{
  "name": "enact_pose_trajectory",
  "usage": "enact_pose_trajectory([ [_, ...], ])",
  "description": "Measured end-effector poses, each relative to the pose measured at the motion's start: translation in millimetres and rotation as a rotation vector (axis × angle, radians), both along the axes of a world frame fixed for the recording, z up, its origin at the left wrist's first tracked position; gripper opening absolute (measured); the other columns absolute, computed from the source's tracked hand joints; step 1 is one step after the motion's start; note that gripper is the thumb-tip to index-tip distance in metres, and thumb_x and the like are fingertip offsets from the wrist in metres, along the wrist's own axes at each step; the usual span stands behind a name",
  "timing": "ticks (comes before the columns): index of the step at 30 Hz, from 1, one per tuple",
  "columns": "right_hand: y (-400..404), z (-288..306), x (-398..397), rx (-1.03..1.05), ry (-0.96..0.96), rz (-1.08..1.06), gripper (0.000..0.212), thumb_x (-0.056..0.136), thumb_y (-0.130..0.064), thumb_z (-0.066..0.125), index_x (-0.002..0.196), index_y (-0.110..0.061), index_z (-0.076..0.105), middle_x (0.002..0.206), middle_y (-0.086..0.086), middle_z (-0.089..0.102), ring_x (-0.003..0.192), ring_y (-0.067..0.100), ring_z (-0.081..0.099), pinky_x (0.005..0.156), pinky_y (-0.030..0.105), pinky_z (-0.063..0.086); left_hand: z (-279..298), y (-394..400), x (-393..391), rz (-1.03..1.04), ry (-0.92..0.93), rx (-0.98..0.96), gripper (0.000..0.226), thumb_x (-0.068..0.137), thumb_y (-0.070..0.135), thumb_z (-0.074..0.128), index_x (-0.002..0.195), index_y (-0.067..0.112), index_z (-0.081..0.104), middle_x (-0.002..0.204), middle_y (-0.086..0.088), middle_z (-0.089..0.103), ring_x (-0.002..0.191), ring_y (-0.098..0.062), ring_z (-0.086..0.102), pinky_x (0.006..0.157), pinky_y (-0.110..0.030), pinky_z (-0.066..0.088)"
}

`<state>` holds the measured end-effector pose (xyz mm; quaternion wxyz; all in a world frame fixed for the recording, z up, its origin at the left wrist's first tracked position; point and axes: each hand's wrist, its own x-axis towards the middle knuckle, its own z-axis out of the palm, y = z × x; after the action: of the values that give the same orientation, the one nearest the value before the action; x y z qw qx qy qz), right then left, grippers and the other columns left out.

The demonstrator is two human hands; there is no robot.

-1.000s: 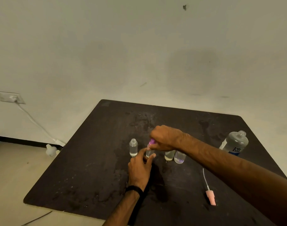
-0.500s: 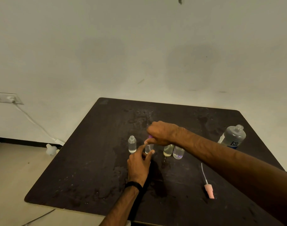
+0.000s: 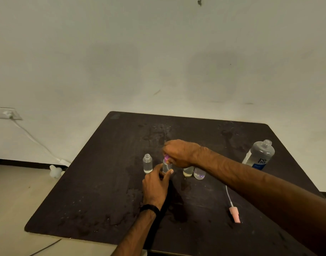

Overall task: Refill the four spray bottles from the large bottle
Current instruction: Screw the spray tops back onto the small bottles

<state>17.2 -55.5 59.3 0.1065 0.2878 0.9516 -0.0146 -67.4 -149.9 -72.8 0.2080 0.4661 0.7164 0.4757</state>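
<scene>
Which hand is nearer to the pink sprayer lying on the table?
Left. The left hand, holding a small bottle, is nearer the pink sprayer. The right hand, gripping that bottle's purple cap, is farther back.

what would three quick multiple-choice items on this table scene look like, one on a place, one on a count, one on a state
1. Where does the loose pink spray head with its thin tube lie?
A. on the floor
B. on the dark table, near the right forearm
C. inside the large bottle

2. How many small clear spray bottles stand in the row?
A. two
B. four
C. six

3. What state is the large clear plastic bottle in?
A. upright, uncapped
B. lying on its side
C. capped

Answers:
1 B, it rests flat on the dark table.
2 B, the leftmost small bottle, the one in the hands and two more.
3 A, its threaded neck is bare.
</scene>
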Motion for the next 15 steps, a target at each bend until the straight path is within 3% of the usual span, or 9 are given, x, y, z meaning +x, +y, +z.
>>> enact_pose_trajectory([
  [5, -2.0, -9.5, 4.6, -0.008, 0.061, -0.073, 0.026, 0.096, -0.03, 0.056, 0.109, -0.008, 0.06, 0.108, 0.011, 0.06, 0.089, 0.017, 0.052, 0.087, 0.033, 0.05, 3.2, -2.4, 0.7, 0.005, 0.028, 0.004, 0.027, 0.09, 0.043, 0.07, 0.112, 0.027, 0.07, 0.077, 0.013, 0.068, 0.071, 0.002, 0.063, 0.063, -0.005, 0.04],
  [7, -2.7, -12.0, 4.8, -0.009, 0.082, -0.112, 0.028, 0.095, -0.031, 0.058, 0.111, -0.008, 0.059, 0.111, 0.011, 0.06, 0.089, 0.017, 0.05, 0.087, 0.032, 0.049, 4.9, -2.5, 0.9, 0.003, 0.039, -0.004, 0.027, 0.09, 0.043, 0.07, 0.112, 0.028, 0.07, 0.078, 0.012, 0.069, 0.072, 0.001, 0.064, 0.061, -0.005, 0.039],
  [9, -5.6, -12.9, 6.6, -0.01, 0.105, -0.13, 0.035, 0.091, -0.035, 0.063, 0.114, -0.009, 0.056, 0.114, 0.009, 0.058, 0.09, 0.016, 0.049, 0.087, 0.032, 0.049, 5.3, -2.9, 0.7, 0.0, 0.03, -0.007, 0.024, 0.091, 0.043, 0.069, 0.11, 0.03, 0.071, 0.079, 0.011, 0.07, 0.072, -0.002, 0.066, 0.064, -0.011, 0.046],
  [12, -16.7, -7.9, 22.2, 0.007, 0.22, -0.161, 0.055, 0.085, -0.052, 0.066, 0.12, -0.013, 0.051, 0.115, 0.004, 0.054, 0.094, 0.015, 0.05, 0.085, 0.03, 0.047, 5.4, -2.2, -2.2, 0.003, 0.042, -0.031, 0.017, 0.091, 0.043, 0.069, 0.104, 0.034, 0.073, 0.076, 0.011, 0.071, 0.07, -0.003, 0.067, 0.074, -0.031, 0.058],
  [15, -32.8, 3.3, 61.4, 0.101, 0.472, -0.268, 0.057, 0.088, -0.065, 0.052, 0.123, -0.02, 0.054, 0.118, -0.003, 0.058, 0.101, 0.012, 0.054, 0.087, 0.031, 0.05, 7.5, -3.6, -2.1, -0.01, 0.045, -0.044, 0.023, 0.087, 0.047, 0.071, 0.104, 0.032, 0.074, 0.072, 0.011, 0.072, 0.071, -0.005, 0.068, 0.077, -0.031, 0.056],
])
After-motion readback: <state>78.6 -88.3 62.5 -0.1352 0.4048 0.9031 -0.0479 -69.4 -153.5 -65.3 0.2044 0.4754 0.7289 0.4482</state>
